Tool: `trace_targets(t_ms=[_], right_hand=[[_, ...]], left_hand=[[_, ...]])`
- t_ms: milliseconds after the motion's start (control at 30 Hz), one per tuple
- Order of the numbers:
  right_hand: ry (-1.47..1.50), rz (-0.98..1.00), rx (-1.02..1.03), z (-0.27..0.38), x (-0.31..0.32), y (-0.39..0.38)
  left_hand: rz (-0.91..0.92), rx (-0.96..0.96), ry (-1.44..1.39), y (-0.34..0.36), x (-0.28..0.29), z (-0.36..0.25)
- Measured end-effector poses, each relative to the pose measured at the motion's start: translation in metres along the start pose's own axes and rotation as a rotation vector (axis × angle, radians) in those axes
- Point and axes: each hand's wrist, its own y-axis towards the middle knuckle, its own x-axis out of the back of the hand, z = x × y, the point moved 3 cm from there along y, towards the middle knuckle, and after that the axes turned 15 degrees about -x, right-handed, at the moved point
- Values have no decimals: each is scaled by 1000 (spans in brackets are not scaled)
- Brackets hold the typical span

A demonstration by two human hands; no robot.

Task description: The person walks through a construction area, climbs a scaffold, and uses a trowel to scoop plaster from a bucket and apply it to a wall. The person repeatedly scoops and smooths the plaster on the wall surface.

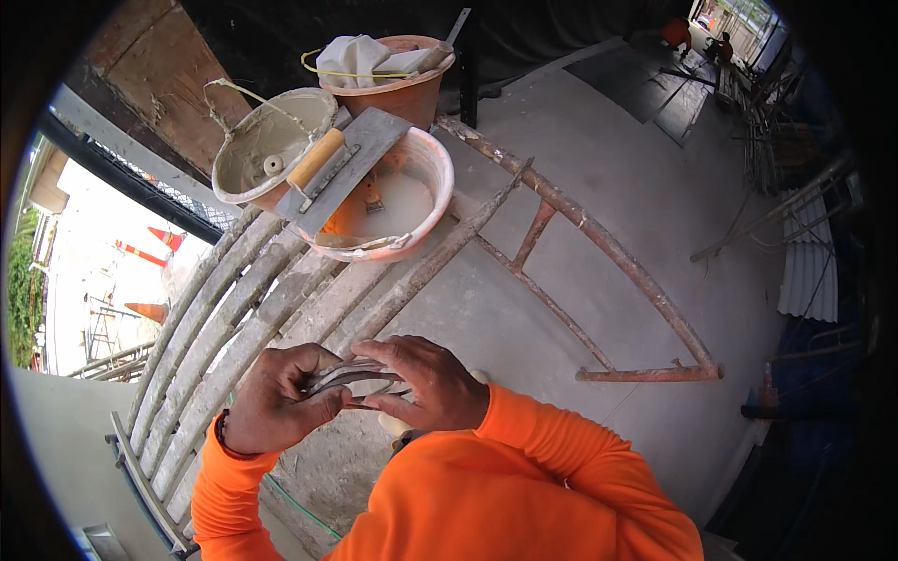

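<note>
Close in front of my body, my left hand (276,400) and my right hand (428,379) hold a thin, layered grey piece (348,376) between them. It looks like folded or stacked sheets, but its exact kind cannot be made out. Both thumbs press on its near side, and the fingers curl around its ends. Beyond my hands, a plastering trowel (367,150) with a wooden handle lies across the rim of an orange bucket (443,187) that holds cloudy liquid. A mortar-smeared bucket (224,173) with a cord handle stands to its left.
Another orange bucket (412,98) with white material inside stands behind. The buckets rest on a slatted platform (224,323). A rusty scaffold frame (627,245) extends right. Traffic cones (168,237) are outside at left. Other people (677,34), pipes and corrugated sheeting (808,257) appear right.
</note>
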Motion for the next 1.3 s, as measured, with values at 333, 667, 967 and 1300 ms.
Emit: trace_targets(t_ms=[333,667,967,1300], right_hand=[[-12,-162,-454,-110,111,-77],[-33,-451,-568,-135,158,-93],[-295,-470,-596,-171,250,-59],[787,-285,-660,-180,225,37]], left_hand=[[-27,-276,58,145,-123,47],[-276,-477,311,141,-156,91],[-137,-93,215,63,-179,222],[-262,109,34,30,-200,256]])
